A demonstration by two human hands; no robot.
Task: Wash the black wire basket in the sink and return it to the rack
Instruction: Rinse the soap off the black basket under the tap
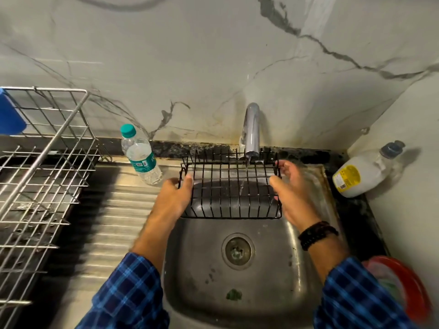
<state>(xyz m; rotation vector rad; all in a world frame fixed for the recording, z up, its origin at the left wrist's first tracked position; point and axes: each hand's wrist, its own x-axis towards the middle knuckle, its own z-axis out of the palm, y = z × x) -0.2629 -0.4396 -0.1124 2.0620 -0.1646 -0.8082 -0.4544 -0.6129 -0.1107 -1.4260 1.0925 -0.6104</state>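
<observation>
Black wire basket (230, 186) held under the running tap (251, 129), over the steel sink (194, 262).

The basket is a shallow rectangle of thin, glossy black rods in parallel bars, tilted towards the wall above the back half of the sink. A thin stream of water (244, 179) falls through its bars. The left hand (174, 198) has its grip clamped on the left end, thumb over the rim wire. The right hand (292, 193) is clamped on the right end, wearing a dark beaded bracelet (317, 233). The sink is dull, stained brushed metal with a round drain (238, 251). To its left are a ribbed drainboard (118, 222) and the silver wire rack (42, 162). A clear, ridged plastic bottle (141, 155) stands beside them, and a white jug (363, 172) sits on the dark speckled counter (356, 217).
</observation>
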